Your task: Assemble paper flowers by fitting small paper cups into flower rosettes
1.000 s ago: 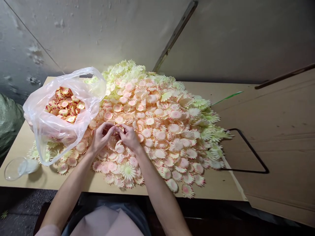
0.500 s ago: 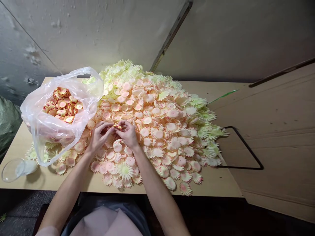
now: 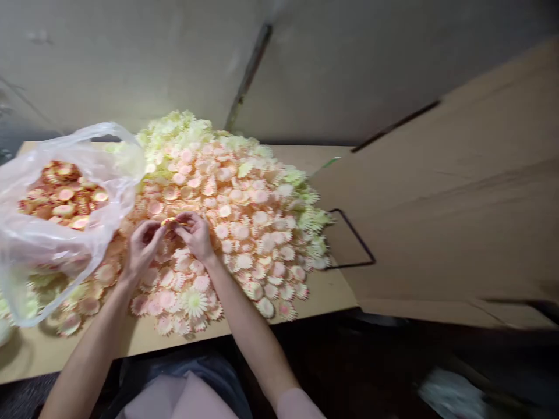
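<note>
Between my two hands is a small yellow flower piece with red-tipped petals (image 3: 167, 222), pinched at its edges. My left hand (image 3: 146, 241) closes thumb and fingers on its left side. From the right, my right hand (image 3: 195, 234) grips it with fingertips and thumb. Both hands hover over a wide heap of pale pink and cream flower pieces (image 3: 244, 233), greener toward the back and right edge. To the left of my hands stands an open white plastic bag (image 3: 116, 192), and inside it lie many red-and-yellow flower pieces (image 3: 65, 195).
The heap covers much of a light wooden table (image 3: 144, 343). A large cardboard sheet (image 3: 437, 233) stands on the right, with a dark bent metal bar (image 3: 356, 235) before it. A grey wall (image 3: 152, 64) rises behind. A pale cup (image 3: 4, 331) is partly visible at left.
My view has swung to the right, so the table, bag and heap appear further left. Both hands keep their pinch on the small flower piece over the heap.
</note>
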A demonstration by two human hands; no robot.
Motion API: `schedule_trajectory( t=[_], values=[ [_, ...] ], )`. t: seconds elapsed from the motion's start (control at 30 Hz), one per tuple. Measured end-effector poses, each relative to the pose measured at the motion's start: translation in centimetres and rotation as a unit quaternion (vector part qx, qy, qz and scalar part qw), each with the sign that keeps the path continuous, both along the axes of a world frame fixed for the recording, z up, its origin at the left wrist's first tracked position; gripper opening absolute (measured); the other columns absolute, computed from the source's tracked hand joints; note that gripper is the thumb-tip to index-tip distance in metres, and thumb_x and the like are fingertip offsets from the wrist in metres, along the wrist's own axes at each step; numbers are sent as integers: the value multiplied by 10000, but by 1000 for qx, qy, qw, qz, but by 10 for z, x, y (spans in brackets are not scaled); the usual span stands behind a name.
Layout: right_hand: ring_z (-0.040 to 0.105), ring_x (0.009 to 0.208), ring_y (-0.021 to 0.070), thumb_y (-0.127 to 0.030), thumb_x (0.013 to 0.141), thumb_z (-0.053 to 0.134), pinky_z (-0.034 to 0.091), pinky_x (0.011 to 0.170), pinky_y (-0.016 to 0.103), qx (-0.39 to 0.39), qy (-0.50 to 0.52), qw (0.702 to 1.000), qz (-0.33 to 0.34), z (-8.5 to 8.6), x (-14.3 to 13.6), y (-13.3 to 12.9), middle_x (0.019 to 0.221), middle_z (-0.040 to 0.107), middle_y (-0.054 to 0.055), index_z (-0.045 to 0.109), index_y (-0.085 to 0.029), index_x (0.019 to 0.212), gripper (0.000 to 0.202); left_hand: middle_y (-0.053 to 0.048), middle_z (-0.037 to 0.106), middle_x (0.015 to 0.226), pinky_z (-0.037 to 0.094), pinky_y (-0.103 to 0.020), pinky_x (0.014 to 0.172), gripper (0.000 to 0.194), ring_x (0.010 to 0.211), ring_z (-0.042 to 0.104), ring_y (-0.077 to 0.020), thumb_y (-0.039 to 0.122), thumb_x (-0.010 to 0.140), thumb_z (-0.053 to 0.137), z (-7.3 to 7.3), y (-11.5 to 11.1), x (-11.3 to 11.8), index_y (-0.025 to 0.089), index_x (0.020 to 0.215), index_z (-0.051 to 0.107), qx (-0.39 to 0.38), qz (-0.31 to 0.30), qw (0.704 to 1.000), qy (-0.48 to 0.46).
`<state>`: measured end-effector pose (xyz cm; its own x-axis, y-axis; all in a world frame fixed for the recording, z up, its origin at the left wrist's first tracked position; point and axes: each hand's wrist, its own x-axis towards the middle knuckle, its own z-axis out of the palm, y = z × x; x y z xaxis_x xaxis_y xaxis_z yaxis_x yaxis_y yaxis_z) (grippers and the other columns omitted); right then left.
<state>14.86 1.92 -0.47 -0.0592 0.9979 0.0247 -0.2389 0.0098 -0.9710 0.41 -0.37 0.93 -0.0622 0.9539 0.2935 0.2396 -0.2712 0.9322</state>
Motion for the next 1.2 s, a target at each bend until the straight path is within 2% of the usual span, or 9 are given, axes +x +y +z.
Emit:
schedule_trajectory(
  t=[0.13,0.27,0.4,0.5,0.6,0.73,0.87,1.0,1.2],
  values=[
    [667,669,148,-448,658,782,584,627,269,29,14,999,-5,-1,1,6,802,688,13,619,-207,862,355,-58,697,923,511,-249,733,350,796,644,-159,445,796,686,1,2,-1,156,993,682,-20,-1,999,-27],
    [658,640,152,-417,690,768,568,620,282,33,29,999,9,0,3,6,756,709,6,691,-209,875,289,-73,712,937,516,-255,768,363,829,652,-169,464,833,631,5,0,-1,136,979,686,-21,-28,999,-19],
    [679,735,162,-353,719,749,559,711,287,74,18,997,1,-1,5,5,835,734,18,726,-213,850,194,-93,710,1014,531,-291,835,334,915,670,-192,430,811,667,3,0,-1,145,984,659,-35,-60,996,-64],
    [679,778,160,-304,711,749,554,762,288,92,12,996,0,-3,5,6,866,734,26,724,-205,861,181,-82,699,1011,542,-290,819,330,909,678,-184,387,758,733,-1,0,0,159,967,617,-48,-84,989,-108],
    [670,776,157,-283,679,766,553,775,288,82,8,997,-13,-4,5,6,834,722,23,708,-191,830,186,-85,699,1044,545,-282,806,403,907,682,-177,361,740,756,-2,-1,3,172,1053,586,-51,-82,989,-116],
    [672,772,152,-298,676,773,553,777,280,62,28,997,-18,-3,5,4,824,717,22,693,-193,819,195,-119,665,1207,538,-295,858,496,1024,666,-207,348,784,722,1,-3,4,185,1230,580,-43,-87,992,-78],
    [672,735,148,-343,697,773,556,716,267,26,57,998,12,1,8,1,806,721,19,708,-200,833,208,-121,675,1187,552,-328,874,459,985,682,-224,369,787,716,-1,-3,3,168,1196,656,-41,-80,994,-66],
    [643,635,127,-383,705,775,545,626,255,-5,91,995,32,3,10,-1,755,716,4,724,-209,862,240,-121,668,1222,532,-375,961,452,1069,663,-246,358,783,724,-5,-2,2,172,1190,666,-30,-93,991,-95],
    [683,732,136,-328,645,831,567,711,263,-7,103,993,47,2,12,-1,827,738,4,715,-217,860,269,-126,654,1257,498,-405,1029,439,1148,632,-260,334,777,736,-4,-2,2,165,1177,669,-36,-109,986,-119]
  ],
)
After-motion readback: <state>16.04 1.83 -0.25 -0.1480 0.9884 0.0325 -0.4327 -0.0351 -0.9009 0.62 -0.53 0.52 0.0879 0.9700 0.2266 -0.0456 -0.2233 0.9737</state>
